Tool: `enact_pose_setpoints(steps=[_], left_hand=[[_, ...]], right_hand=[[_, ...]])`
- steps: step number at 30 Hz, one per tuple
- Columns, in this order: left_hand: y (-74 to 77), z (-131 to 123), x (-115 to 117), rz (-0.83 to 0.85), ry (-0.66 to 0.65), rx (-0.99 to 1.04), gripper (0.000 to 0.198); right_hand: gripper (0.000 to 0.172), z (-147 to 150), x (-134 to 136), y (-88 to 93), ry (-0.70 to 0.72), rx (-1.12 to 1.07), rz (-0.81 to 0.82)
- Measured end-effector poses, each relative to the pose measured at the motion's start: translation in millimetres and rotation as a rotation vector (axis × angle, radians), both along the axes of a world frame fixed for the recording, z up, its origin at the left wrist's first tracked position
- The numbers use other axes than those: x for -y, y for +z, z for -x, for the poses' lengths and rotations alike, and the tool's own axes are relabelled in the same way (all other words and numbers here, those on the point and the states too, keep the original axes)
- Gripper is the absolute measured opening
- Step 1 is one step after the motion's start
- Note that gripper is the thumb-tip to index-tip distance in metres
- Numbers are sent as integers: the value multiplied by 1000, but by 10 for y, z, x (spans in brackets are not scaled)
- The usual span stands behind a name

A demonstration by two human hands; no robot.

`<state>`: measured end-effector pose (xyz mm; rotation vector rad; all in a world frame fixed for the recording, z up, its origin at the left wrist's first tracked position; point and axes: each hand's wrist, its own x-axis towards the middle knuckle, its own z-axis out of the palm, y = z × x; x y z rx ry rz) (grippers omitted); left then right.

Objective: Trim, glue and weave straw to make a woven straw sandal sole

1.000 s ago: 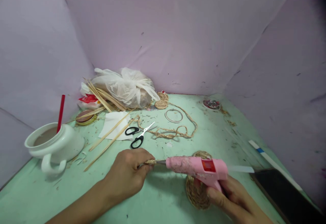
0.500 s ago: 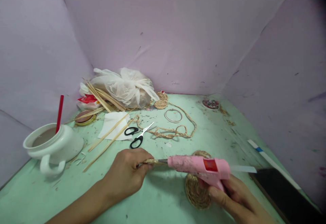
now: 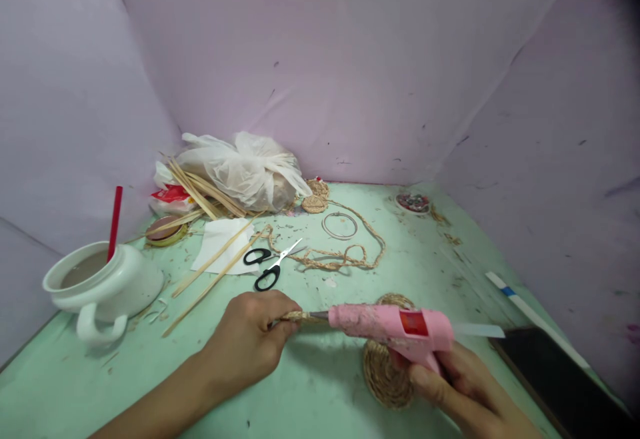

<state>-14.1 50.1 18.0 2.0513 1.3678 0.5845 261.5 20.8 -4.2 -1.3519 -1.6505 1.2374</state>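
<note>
My left hand [image 3: 257,332] is closed around a small piece of braided straw [image 3: 295,317], most of it hidden by the fingers. My right hand [image 3: 450,386] grips the handle of a pink hot glue gun [image 3: 385,322], a clear glue stick [image 3: 480,330] jutting from its back end. The gun's metal nozzle meets the straw at my left fingertips. Partly behind and below the gun, a coiled straw disc [image 3: 387,376] lies on the table, and another coiled piece [image 3: 397,301] shows just past the gun.
Black-handled scissors [image 3: 273,269] lie half open beyond my left hand, near a braided straw cord [image 3: 345,262] and metal rings [image 3: 340,226]. At left stands a white pot [image 3: 135,276] with a red stick [image 3: 115,222]. A plastic bag [image 3: 245,172] sits behind; a dark flat slab [image 3: 555,379] lies right.
Almost nothing differs. Both hands keep their places, with the nozzle still at the braided straw; the whole view has shifted very slightly.
</note>
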Motion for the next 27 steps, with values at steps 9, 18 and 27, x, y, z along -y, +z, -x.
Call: enact_pose_setpoints(steps=[9, 18, 27], left_hand=[[24, -14, 8, -14, -5, 1, 20], [19, -13, -4, 17, 9, -23, 19], [40, -26, 7, 21, 16, -39, 19]], right_hand=[[37, 21, -10, 48, 26, 7, 40], [33, -6, -3, 5, 100, 35, 35], [34, 56, 17, 94, -15, 12, 11]])
